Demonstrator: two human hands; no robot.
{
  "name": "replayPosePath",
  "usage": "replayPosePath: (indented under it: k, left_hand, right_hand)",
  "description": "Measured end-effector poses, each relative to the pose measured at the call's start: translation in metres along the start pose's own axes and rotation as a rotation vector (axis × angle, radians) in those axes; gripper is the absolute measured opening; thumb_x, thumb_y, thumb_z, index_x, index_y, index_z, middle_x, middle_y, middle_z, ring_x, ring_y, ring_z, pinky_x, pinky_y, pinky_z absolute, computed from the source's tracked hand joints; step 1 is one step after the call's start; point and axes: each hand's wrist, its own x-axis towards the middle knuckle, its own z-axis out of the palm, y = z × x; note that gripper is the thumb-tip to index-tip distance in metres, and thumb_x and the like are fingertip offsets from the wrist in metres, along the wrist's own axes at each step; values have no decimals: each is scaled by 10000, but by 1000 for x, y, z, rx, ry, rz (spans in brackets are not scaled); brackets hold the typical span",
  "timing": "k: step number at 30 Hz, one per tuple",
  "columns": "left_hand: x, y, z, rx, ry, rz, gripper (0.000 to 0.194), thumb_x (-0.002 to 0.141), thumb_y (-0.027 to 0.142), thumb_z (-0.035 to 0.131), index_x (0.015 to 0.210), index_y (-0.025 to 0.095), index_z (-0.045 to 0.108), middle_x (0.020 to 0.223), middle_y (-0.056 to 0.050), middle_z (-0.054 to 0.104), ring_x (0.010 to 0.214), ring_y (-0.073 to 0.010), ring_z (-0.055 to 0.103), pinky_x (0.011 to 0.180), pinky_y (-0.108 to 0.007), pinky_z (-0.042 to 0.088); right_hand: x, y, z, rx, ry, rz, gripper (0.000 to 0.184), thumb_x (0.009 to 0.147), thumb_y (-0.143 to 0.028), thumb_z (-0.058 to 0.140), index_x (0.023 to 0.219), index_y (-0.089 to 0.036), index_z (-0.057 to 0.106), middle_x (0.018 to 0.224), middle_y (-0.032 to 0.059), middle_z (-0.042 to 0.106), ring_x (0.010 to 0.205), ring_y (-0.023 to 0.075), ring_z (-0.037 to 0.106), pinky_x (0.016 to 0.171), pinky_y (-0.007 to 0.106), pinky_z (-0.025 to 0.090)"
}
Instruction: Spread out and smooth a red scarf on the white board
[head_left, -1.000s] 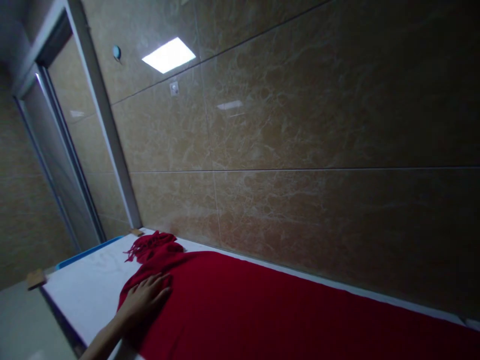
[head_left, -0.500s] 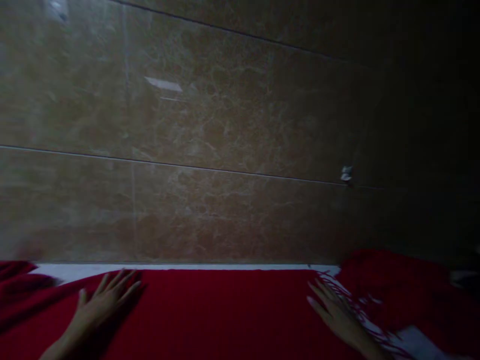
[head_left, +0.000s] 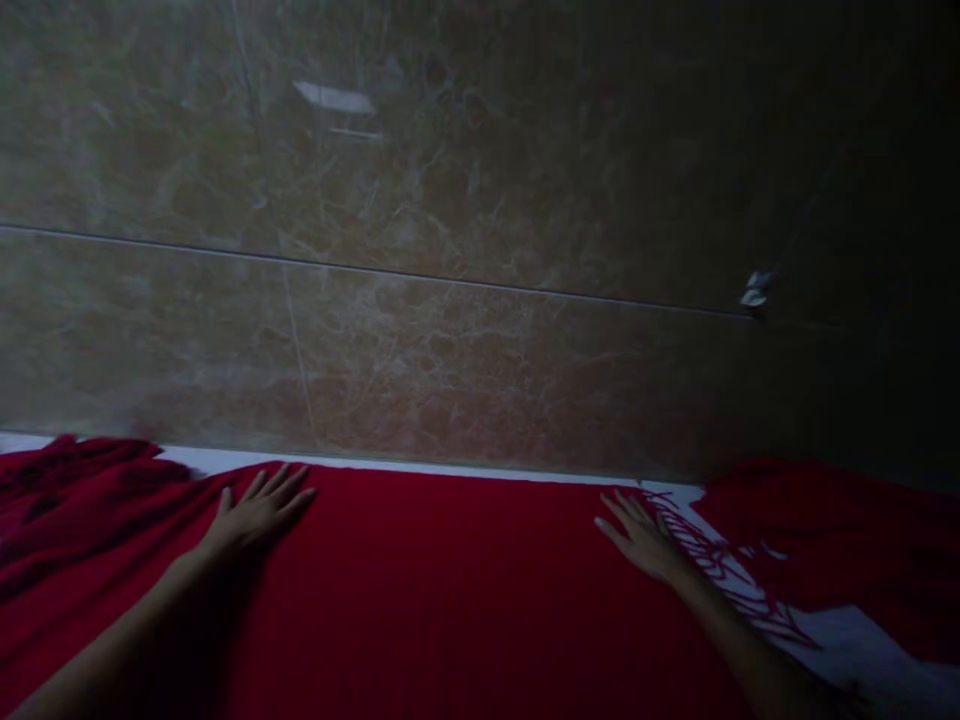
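Red cloth [head_left: 450, 580] spread across lower frame, wall side. Left hand [head_left: 255, 515] open, flat, near folds at left; right hand [head_left: 641, 540] open beside fringe [head_left: 720, 565]. Best: light, even palms, easing wrinkles outward, fringe strands kept straight.

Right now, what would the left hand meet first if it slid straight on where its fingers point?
The left hand, spread on the red cloth, would probably meet the marbled wall, just past a white strip; the gap is unclear.
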Motion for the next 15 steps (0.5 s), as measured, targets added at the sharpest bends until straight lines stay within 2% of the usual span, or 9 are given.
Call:
replayPosePath:
  k: [2, 4, 10, 12, 15]
  left_hand:
    - [-2, -3, -8, 18, -17, 67, 562, 967, 444, 314, 1512, 369, 426, 1676, -34, 221, 1534, -430, 78, 1141, -757, 146]
    - [-4, -2, -14, 16, 12, 62, 542, 973, 459, 349, 1495, 371, 463, 1674, -56, 239, 1532, -453, 75, 1126, -773, 152]
    - [-10, 15, -19, -44, 52, -20, 603, 985, 510, 276, 1552, 328, 375, 1670, -89, 262, 1531, -450, 127, 1107, -799, 164]
    - [-16, 15, -20, -85, 77, -54, 638, 981, 539, 261, 1556, 287, 377, 1665, -99, 276, 1529, -436, 157, 1133, -761, 182]
    - [-35, 5, -26, -124, 189, -103, 663, 983, 548, 244, 1536, 216, 401, 1626, -133, 359, 1503, -379, 273, 1170, -663, 231]
  right_hand:
    - [7, -1, 5, -27, 12, -21, 677, 982, -582, 339, 1565, -240, 368, 1646, 89, 286, 1530, 338, 190, 1213, 627, 163]
    - [13, -2, 6, -39, 37, -36, 662, 986, -580, 318, 1550, -242, 395, 1639, 89, 306, 1523, 339, 224, 1202, 631, 202]
    - [24, 3, 5, -56, 119, -14, 653, 985, -603, 293, 1501, -242, 465, 1628, 99, 338, 1498, 359, 288, 1170, 645, 281]
    - [25, 7, 9, -55, 128, -19, 656, 981, -612, 297, 1502, -250, 463, 1620, 102, 354, 1497, 364, 287, 1162, 652, 292]
    - [20, 11, 16, -51, 136, -32, 670, 983, -604, 289, 1522, -233, 434, 1620, 112, 352, 1503, 360, 274, 1169, 647, 280]
